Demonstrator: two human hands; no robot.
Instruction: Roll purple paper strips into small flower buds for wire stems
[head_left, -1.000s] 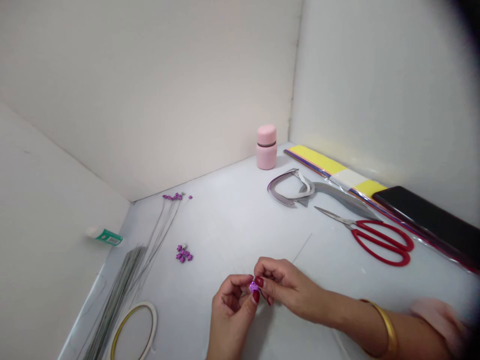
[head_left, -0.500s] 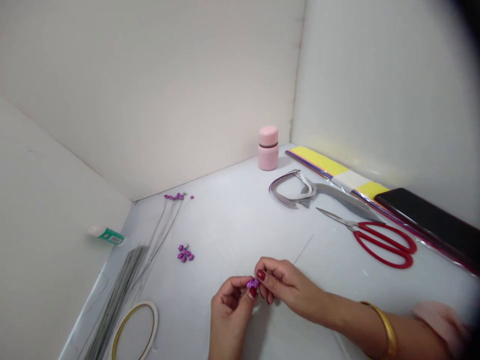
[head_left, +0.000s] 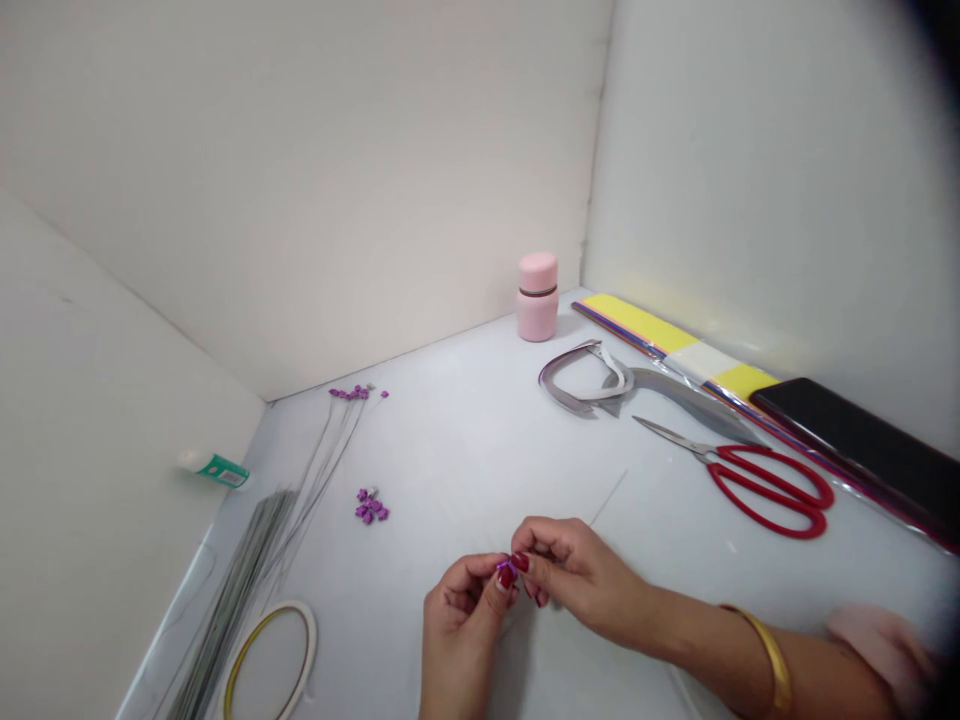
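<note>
Between the fingertips of both hands is a small purple folded piece (head_left: 507, 567), mostly covered by the thumbs. My left hand (head_left: 466, 618) pinches it from the left with thumb and forefinger. My right hand (head_left: 574, 575) is closed on its right side, the thumb tip touching the left thumb. A thin wire (head_left: 609, 497) slants up and away behind the right hand; whether it is held cannot be made out. Left of the hands lies a loose cluster of purple pieces (head_left: 372, 507). Beyond it, several purple-tipped wires (head_left: 328, 455) rest on the table.
Red-handled scissors (head_left: 765, 490) lie to the right, near curled grey strips (head_left: 581, 385), a black phone (head_left: 862, 440) and packaged coloured sheets (head_left: 637, 325). A pink flask (head_left: 538, 300) stands at the back. Left are a tape roll (head_left: 309, 650), a wire bundle (head_left: 232, 610) and a green-white tube (head_left: 217, 468).
The right thumb has come down closer to the left thumb, so less of the purple piece shows. Otherwise both hands have barely moved.
</note>
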